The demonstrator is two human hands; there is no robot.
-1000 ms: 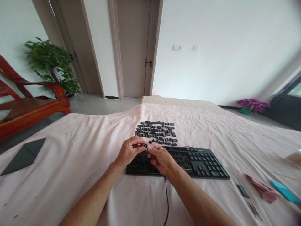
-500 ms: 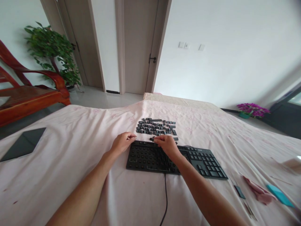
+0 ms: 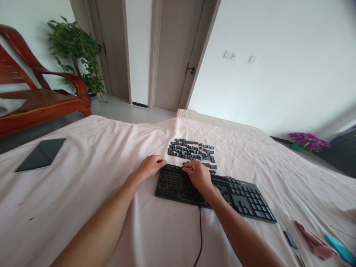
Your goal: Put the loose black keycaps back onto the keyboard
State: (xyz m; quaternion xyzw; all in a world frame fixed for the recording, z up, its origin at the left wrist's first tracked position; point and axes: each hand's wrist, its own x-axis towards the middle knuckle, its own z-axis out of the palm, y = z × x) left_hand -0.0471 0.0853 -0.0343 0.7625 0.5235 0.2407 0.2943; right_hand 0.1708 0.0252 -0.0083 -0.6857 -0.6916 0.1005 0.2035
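Head view, our left hand [image 3: 150,165] loosely curled, empty, at keyboard's [image 3: 244,194] far-left corner, our right hand [image 3: 198,174] fingers down on its far edge, grasp unclear, loose keycaps [image 3: 191,150] just beyond on bed [image 3: 83,178].

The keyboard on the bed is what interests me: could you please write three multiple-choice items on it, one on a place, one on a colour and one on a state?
1. Where do the loose keycaps lie?
A. beyond the keyboard
B. on the chair
C. by the cable

2. What colour is the sheet?
A. blue
B. pale pink
C. green

3. How is the keyboard's left part?
A. fully capped
B. caps off
C. under a cloth

Answers:
1 A: they lie on the sheet past its far edge.
2 B: the cloth is pale pink.
3 B: bare round sockets show by the left hand and right hand, while the right side keeps its caps.
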